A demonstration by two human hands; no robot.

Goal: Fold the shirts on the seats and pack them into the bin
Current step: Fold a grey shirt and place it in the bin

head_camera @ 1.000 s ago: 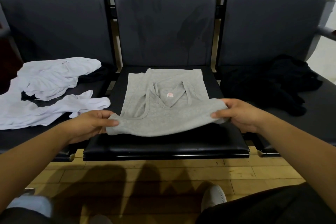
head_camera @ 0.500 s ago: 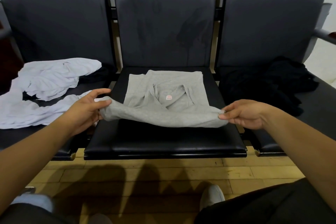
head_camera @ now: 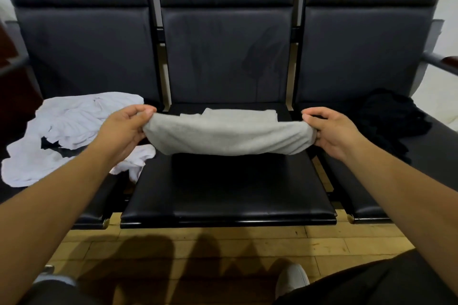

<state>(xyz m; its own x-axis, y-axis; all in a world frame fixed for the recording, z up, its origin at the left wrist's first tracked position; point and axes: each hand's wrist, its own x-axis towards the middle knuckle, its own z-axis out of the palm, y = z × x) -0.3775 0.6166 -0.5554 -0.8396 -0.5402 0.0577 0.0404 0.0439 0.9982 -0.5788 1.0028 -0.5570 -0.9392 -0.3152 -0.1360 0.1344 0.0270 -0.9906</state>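
Folding is under way on the middle seat (head_camera: 228,190). The left grip (head_camera: 124,129) is pinching one corner of the grey shirt (head_camera: 228,135) between thumb and curled fingers, and the right grip (head_camera: 332,131) is pinching the opposite corner the same way. The near edge is hanging raised above the cushion and sagging a little in the middle, while the far part of the shirt is lying flat toward the back of the seat. A crumpled white shirt (head_camera: 69,126) is lying on the seat to the left and a black shirt (head_camera: 391,116) is lying heaped on the seat to the right, both apparently unfolded. The bin is not showing anywhere.

To land this fold well, both grips should be travelling forward together at equal height, pulling apart just enough to take out the sag, so that the raised edge is meeting the far edge squarely. One side leading is likely to be skewing the fold. Letting go only once the cloth is resting flat, then smoothing it, seems the safer course.
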